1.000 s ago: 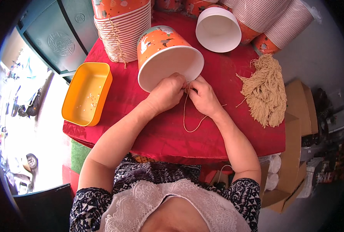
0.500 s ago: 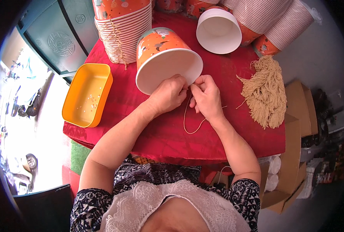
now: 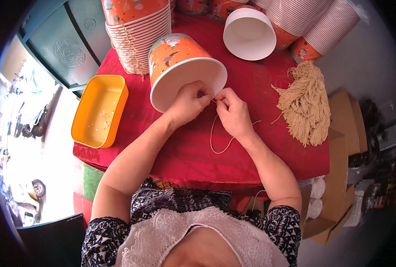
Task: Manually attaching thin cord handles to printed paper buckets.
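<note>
An orange paper bucket with a white inside lies on its side on the red tablecloth, its mouth turned toward me. My left hand grips the bucket's near rim. My right hand pinches a thin beige string right at that rim, fingertips touching the left hand's. The string hangs down from my fingers in a loop over the cloth.
A bundle of beige strings lies at the right. A tied stack of orange buckets stands behind, another white-lined bucket and more stacks at the back right. A yellow tray sits at the table's left edge. Cardboard boxes stand at the right.
Both hands have shifted slightly up toward the bucket rim, and the bucket has tilted a little. The string loop stays below my right hand.
</note>
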`<state>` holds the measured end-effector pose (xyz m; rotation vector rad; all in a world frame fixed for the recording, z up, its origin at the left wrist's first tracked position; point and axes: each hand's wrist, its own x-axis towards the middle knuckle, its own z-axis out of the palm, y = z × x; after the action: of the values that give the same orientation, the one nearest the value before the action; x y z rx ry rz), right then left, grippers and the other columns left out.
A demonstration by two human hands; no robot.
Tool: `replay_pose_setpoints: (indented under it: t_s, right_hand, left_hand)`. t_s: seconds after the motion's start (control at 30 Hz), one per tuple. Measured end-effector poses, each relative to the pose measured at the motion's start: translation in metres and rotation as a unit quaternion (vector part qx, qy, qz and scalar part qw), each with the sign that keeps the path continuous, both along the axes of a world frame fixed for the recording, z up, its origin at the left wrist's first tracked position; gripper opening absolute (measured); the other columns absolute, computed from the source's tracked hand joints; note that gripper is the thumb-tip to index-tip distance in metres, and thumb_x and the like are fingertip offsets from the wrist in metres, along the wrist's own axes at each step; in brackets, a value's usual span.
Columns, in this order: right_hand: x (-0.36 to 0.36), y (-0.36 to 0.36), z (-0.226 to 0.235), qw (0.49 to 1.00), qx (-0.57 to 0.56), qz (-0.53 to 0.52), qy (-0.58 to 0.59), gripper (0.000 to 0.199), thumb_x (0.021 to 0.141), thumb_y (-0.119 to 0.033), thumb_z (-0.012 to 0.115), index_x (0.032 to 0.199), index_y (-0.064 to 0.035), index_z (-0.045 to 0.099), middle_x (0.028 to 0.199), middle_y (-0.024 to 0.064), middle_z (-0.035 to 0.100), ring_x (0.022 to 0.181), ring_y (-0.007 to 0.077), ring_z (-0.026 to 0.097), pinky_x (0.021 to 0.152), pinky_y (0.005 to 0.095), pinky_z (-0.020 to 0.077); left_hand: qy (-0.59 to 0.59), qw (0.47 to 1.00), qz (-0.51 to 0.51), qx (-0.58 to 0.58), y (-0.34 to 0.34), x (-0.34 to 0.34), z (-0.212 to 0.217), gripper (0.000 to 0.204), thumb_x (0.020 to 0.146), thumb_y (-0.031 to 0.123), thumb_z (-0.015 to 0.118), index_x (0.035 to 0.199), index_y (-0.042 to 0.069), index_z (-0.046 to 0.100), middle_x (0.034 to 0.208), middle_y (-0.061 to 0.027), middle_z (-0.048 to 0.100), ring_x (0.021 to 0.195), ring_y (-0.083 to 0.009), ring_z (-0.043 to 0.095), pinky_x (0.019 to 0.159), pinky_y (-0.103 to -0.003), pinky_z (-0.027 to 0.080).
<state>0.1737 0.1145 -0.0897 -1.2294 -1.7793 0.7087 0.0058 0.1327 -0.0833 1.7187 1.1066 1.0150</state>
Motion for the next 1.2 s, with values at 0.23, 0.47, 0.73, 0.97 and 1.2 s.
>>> replay_pose_setpoints:
  t_s: [0.23,0.47,0.73,0.97,1.2]
  right_hand:
    - [-0.003,0.0,-0.004,0.997,0.059,0.014,-0.045,0.011,0.085,-0.002,0.061,0.095,0.0006,0.057,0.079,0.0197,0.066,0.068,0.0329,0.067,0.059,0.0409,0.0516]
    - [-0.007,0.004,-0.007,0.987,0.127,-0.009,-0.097,0.012,0.082,-0.004,0.065,0.092,-0.0011,0.059,0.079,0.0178,0.066,0.068,0.0327,0.066,0.059,0.041,0.0517]
    - [-0.004,0.011,-0.01,0.997,0.081,0.003,0.002,0.003,0.083,-0.003,0.064,0.085,-0.0005,0.063,0.077,0.0152,0.067,0.07,0.0289,0.067,0.06,0.0365,0.0512]
    - [-0.004,0.009,-0.008,0.998,0.068,0.01,0.015,0.004,0.084,-0.004,0.065,0.085,-0.0001,0.064,0.077,0.0155,0.067,0.07,0.0291,0.067,0.061,0.0365,0.0508]
    - [-0.005,0.007,-0.008,0.996,0.086,-0.001,-0.023,0.008,0.083,-0.004,0.066,0.087,-0.0001,0.061,0.076,0.0158,0.066,0.069,0.0304,0.067,0.06,0.039,0.0514]
  left_hand:
    - [-0.123,0.979,0.008,-0.161,-0.002,-0.002,0.005,0.009,0.088,0.008,0.057,0.085,-0.001,0.058,0.065,-0.0053,0.054,0.047,-0.0106,0.048,0.038,-0.024,0.037]
    - [-0.121,0.979,-0.006,-0.165,-0.002,-0.002,0.005,0.015,0.092,0.015,0.058,0.088,0.001,0.057,0.065,-0.0028,0.052,0.049,-0.009,0.045,0.041,-0.023,0.035]
    - [-0.089,0.977,0.015,-0.195,-0.004,-0.004,0.016,0.017,0.092,0.013,0.055,0.091,-0.001,0.063,0.069,-0.0043,0.055,0.056,-0.0117,0.052,0.047,-0.027,0.043]
    - [0.067,0.993,0.029,0.095,0.003,-0.007,-0.007,0.012,0.08,0.005,0.06,0.087,-0.005,0.063,0.086,-0.0152,0.064,0.085,-0.0287,0.062,0.078,-0.036,0.049]
    - [0.134,0.984,0.05,0.103,0.001,-0.004,-0.008,0.012,0.073,0.002,0.063,0.084,-0.003,0.065,0.091,-0.02,0.064,0.087,-0.0334,0.063,0.077,-0.039,0.05]
